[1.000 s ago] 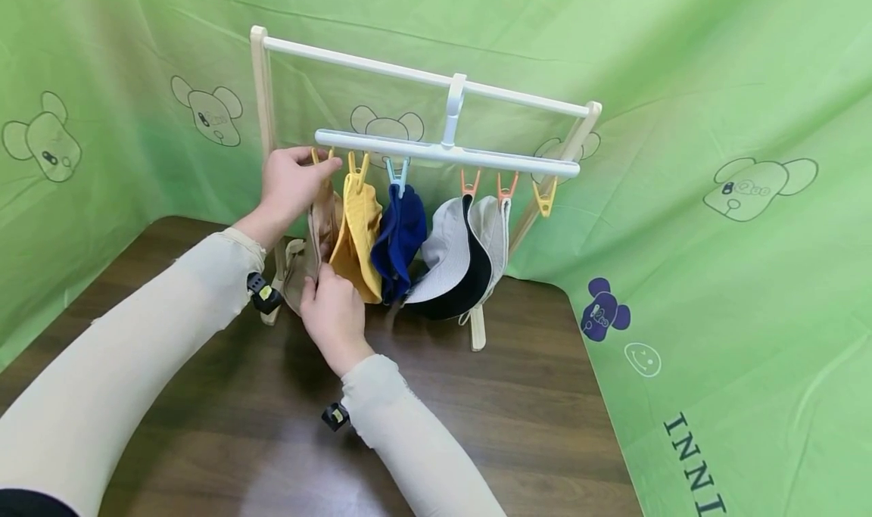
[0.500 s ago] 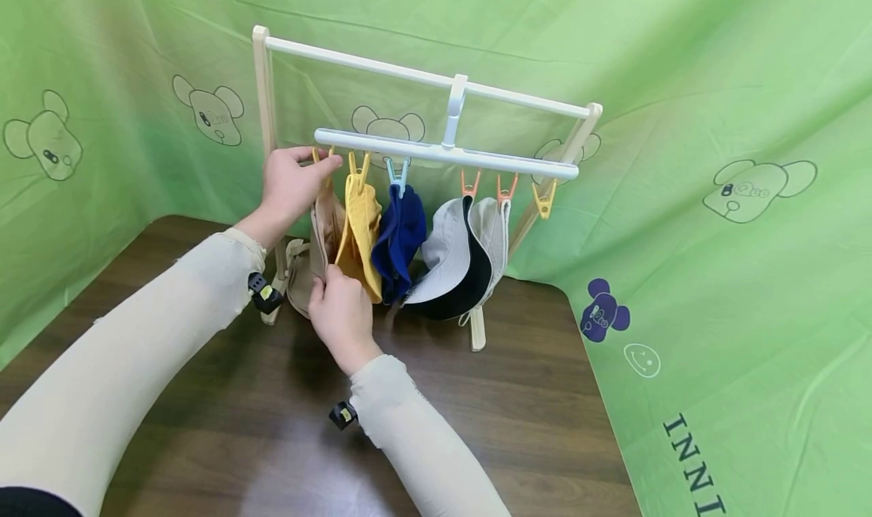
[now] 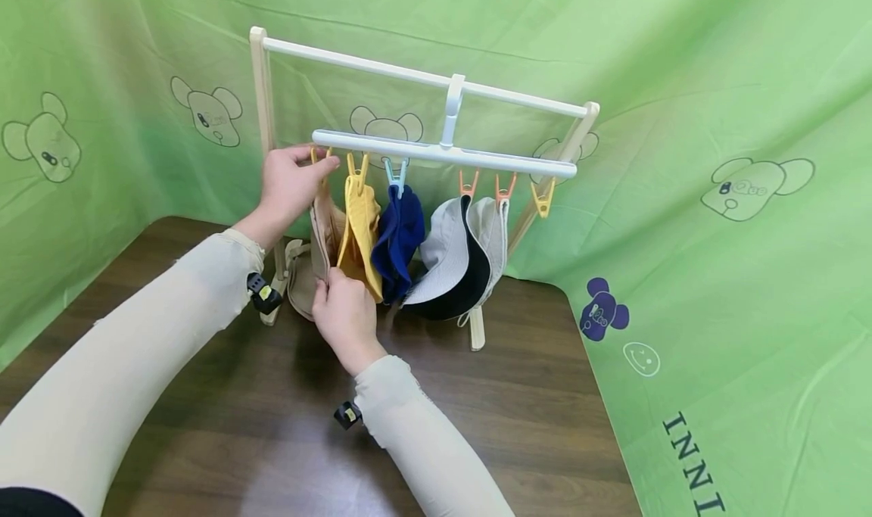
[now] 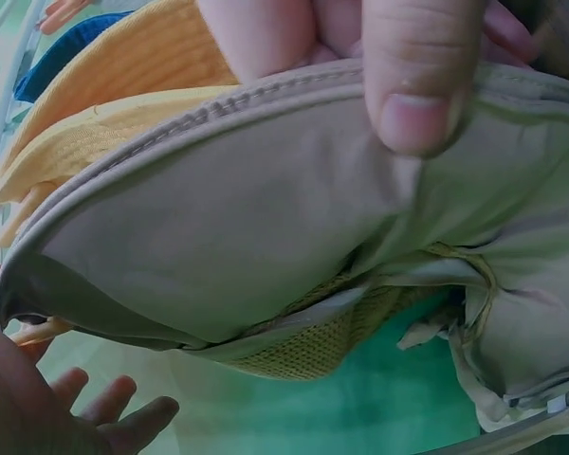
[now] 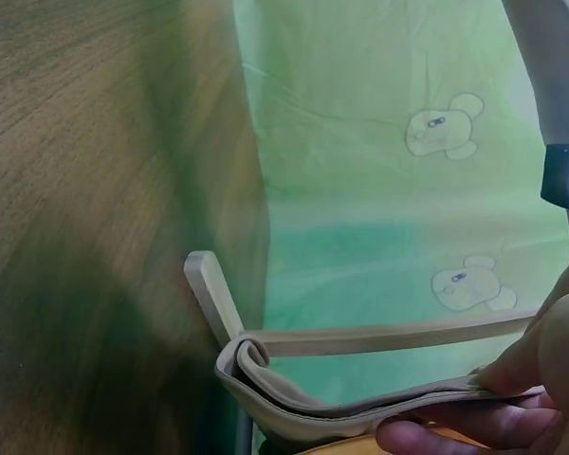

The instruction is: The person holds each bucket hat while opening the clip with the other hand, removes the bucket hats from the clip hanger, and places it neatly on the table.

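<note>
Pinching a yellow clip (image 3: 314,155) with the left hand (image 3: 289,186), a beige hat (image 3: 319,244) with the right hand (image 3: 347,313), below the left end of the hanger (image 3: 381,144); could pull the hat from the clip by tugging hard; might snag the yellow hat (image 3: 359,229) just beside; hemmed in leftward by the rack post (image 3: 261,93); followed toward the right end by a blue hat (image 3: 400,233)

Green cloth (image 3: 749,70) hangs across the top and both sides, an outlined big-eared head (image 3: 207,113) printed at upper left, a purple one (image 3: 603,311) right of centre above a white smiley (image 3: 641,359), dark letters (image 3: 696,465) at lower right, and a brown tabletop (image 3: 531,418) spreads along the bottom.
</note>
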Available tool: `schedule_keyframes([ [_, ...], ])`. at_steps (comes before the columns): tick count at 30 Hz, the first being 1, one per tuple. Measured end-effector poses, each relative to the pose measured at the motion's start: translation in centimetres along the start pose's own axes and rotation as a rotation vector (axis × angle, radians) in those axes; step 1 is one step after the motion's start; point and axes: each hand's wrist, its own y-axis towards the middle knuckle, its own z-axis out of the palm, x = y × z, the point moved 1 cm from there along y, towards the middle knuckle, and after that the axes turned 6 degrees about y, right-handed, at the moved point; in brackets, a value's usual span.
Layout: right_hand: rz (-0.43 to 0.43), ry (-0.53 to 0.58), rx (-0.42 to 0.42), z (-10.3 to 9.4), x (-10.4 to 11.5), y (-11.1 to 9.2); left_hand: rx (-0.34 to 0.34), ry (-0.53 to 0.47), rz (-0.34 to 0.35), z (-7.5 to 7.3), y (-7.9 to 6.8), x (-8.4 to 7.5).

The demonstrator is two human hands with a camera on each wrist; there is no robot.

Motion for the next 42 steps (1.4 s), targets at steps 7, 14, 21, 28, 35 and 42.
schedule_keyframes([
  [7,-0.005,0.023,-0.044,-0.1,-0.4,-0.1,-0.008,0.026,0.021,0.0,0.3,-0.3],
  [14,0.013,0.083,-0.043,-0.3,-0.8,-0.2,0.002,0.045,0.042,-0.3,0.5,-0.5],
  [21,0.017,0.092,-0.059,-0.3,-1.3,-0.5,0.010,0.042,0.037,-0.4,0.6,-0.7],
  [28,0.013,0.116,-0.079,-0.5,-1.9,-1.0,0.038,0.061,0.013,-0.4,0.5,-0.9],
  [35,0.010,0.147,-0.100,-0.8,-2.5,-1.3,0.043,0.075,0.001,-0.2,0.6,-0.8],
  [42,-0.008,0.177,-0.118,-1.2,-2.8,-1.6,0.032,0.054,0.000,-0.1,0.8,-0.7],
])
